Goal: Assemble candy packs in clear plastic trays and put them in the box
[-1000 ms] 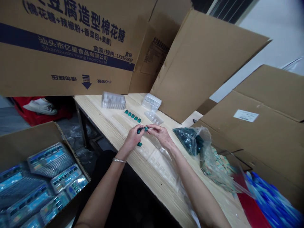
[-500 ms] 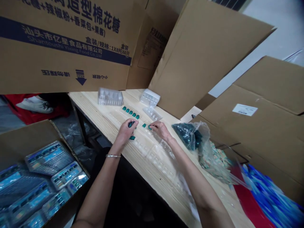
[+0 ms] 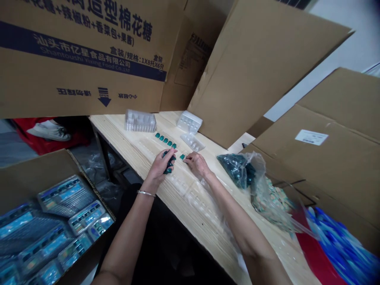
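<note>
Pale wooden worktop (image 3: 114, 128), grain visible, running away slantwise under both hands. Left grip (image 3: 158, 165) curled and clamped on a small cluster of dark green pieces (image 3: 169, 161); a metal bracelet (image 3: 146, 193) sits at that wrist. Right grip (image 3: 197, 163) just across from it, fingertips drawn together low over the worktop; whether anything is pinched there, cannot tell. One single green piece (image 3: 182, 157) lies between the two grips, closer to the right fingertips. Just beyond the left grip, a slanting row of green pieces (image 3: 165, 141) (five by my count).

Clear moulded trays (image 3: 178, 185) lie beneath and nearer than the grips, hard to pick out against the wood. Farther off, beyond the left grip, a stack of clear trays (image 3: 140, 120); beyond the right grip, another clear tray block (image 3: 189, 122).

Right of the right grip: a plastic bag of dark green pieces (image 3: 237, 168), then a bag of pale pieces (image 3: 273, 202), then a blurred blue heap (image 3: 341, 241).

Room: a printed carton (image 3: 74, 87) stands tall beyond the grips, a labelled carton (image 3: 323, 158) to their right. Left of the left grip, below worktop level, an open carton of clear packs (image 3: 63, 194); past it, somebody's pale shoe (image 3: 49, 131) against red.
</note>
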Demonstrator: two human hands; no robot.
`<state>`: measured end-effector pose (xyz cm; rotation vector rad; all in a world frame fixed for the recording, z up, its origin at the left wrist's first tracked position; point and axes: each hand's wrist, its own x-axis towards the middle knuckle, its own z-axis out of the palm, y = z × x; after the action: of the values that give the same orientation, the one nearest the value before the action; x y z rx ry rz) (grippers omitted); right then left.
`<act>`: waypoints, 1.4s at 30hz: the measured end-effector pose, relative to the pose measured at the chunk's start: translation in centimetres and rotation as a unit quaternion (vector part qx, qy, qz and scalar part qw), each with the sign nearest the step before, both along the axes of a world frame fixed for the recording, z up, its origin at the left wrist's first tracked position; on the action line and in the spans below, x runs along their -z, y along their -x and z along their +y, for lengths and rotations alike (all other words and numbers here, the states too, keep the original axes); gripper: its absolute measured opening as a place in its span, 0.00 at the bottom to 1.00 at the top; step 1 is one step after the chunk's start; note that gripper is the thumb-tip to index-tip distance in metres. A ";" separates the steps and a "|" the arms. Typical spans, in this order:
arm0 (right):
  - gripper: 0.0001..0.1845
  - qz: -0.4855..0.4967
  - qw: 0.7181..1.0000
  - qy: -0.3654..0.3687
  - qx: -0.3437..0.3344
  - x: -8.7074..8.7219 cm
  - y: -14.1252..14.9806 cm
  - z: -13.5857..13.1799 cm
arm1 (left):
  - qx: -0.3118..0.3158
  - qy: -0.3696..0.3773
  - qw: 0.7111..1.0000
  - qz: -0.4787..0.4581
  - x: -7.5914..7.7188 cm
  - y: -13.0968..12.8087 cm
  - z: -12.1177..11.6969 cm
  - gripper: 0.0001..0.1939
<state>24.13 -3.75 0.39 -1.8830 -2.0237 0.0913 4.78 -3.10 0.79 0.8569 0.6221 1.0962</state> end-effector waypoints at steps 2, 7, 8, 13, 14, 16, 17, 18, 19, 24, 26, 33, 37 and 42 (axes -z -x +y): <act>0.09 0.033 0.999 -0.020 -0.005 -0.5 0.5 -0.3 | 0.007 0.029 0.998 -0.053 -0.2 -0.2 -0.2 0.21; 0.14 0.210 0.974 -0.059 -0.062 -2.8 3.6 -1.9 | 0.015 0.058 0.995 -0.081 0.1 -1.1 -0.4 0.22; 0.14 0.223 0.969 -0.061 -0.085 -3.2 4.3 -2.3 | 0.016 0.057 0.995 -0.079 0.1 -1.2 -0.5 0.23; 0.08 0.310 0.947 -0.059 -0.065 -3.9 5.6 -3.0 | 0.028 0.044 0.995 -0.090 0.2 -1.5 -0.8 0.23; 0.10 0.356 0.933 -0.034 -0.040 -3.9 5.4 -3.0 | 0.031 0.041 0.994 -0.093 0.1 -1.4 -0.8 0.22; 0.14 0.453 0.891 0.019 -0.002 -4.0 4.8 -3.1 | 0.036 0.036 0.995 -0.088 -0.1 -1.3 -0.8 0.22; 0.16 0.497 0.867 0.038 0.006 -4.1 4.5 -3.2 | 0.039 0.031 0.995 -0.082 -0.1 -1.2 -0.8 0.21; 0.18 0.534 0.844 0.048 0.008 -4.3 4.3 -3.3 | 0.044 0.025 0.996 -0.076 -0.2 -1.1 -0.8 0.21; 0.19 0.562 0.825 0.052 0.006 -4.4 4.2 -3.4 | 0.050 0.017 0.996 -0.071 -0.3 -1.1 -0.9 0.20; 0.21 0.595 0.803 0.041 0.004 -4.4 4.2 -3.8 | 0.047 -0.023 0.999 0.003 -0.5 -1.3 -1.3 0.20; 0.20 0.581 0.813 0.032 0.005 -4.2 4.4 -3.9 | 0.028 -0.045 0.997 0.050 -0.5 -1.4 -1.5 0.20; 0.17 0.401 0.915 -0.028 -0.015 -4.2 4.2 -4.3 | -0.005 -0.089 0.989 0.117 -0.6 -1.3 -1.5 0.18; 0.17 0.212 0.970 -0.095 -0.067 -4.3 4.0 -4.8 | -0.002 -0.095 0.987 0.126 -0.5 -1.3 -1.5 0.18; 0.18 0.227 0.969 -0.060 -0.080 -4.2 4.1 -4.9 | -0.004 -0.101 0.988 0.120 -0.3 -1.4 -1.4 0.17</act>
<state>20.05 -8.62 4.55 -1.4578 -1.8100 0.3951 6.23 -4.50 1.14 1.1750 0.7210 1.0849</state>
